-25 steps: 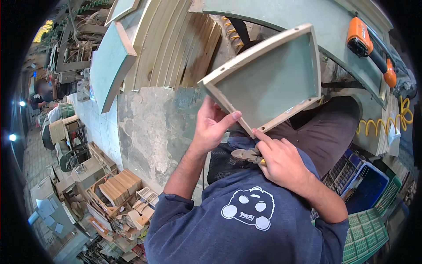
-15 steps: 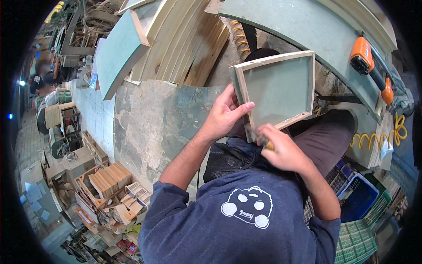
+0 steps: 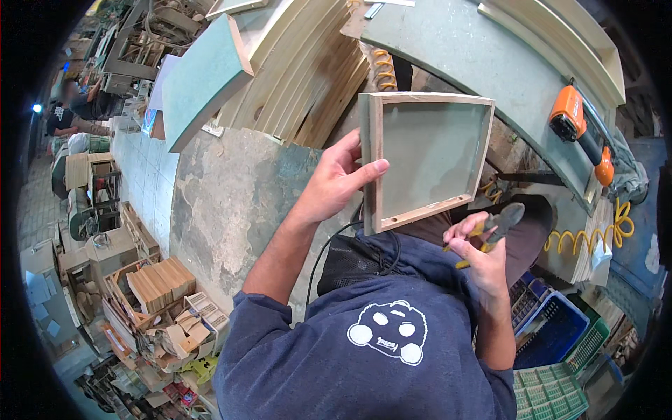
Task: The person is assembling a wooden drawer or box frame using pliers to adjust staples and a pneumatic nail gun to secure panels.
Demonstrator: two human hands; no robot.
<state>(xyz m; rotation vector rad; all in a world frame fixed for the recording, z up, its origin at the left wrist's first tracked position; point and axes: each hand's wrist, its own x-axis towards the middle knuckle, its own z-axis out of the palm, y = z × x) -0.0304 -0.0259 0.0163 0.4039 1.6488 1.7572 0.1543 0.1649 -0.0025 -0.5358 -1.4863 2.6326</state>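
Observation:
My left hand (image 3: 348,176) grips a shallow wooden frame (image 3: 435,214) by its left side, thumb over the rim and fingers behind. The frame is tilted, its open side toward me, and a grey-green panel (image 3: 434,150) backs it. Small dark holes show in its lower rail. In my right hand (image 3: 479,255), just below the frame's lower right corner, is a pair of pliers (image 3: 505,218) with yellow handles. Their dark jaws point up and to the right, apart from the frame.
An orange-and-black nail gun (image 3: 568,115) lies on the grey-green bench (image 3: 448,49) at the right, near a coiled yellow hose (image 3: 595,241). A stack of boards (image 3: 297,77) stands ahead left, a pale green panel (image 3: 203,84) beside it. Plastic crates (image 3: 560,318) sit lower right. A person (image 3: 70,115) is far left.
My right hand has moved right and down with the pliers, away from the frame's lower left corner. The frame has shifted slightly left and turned a little.

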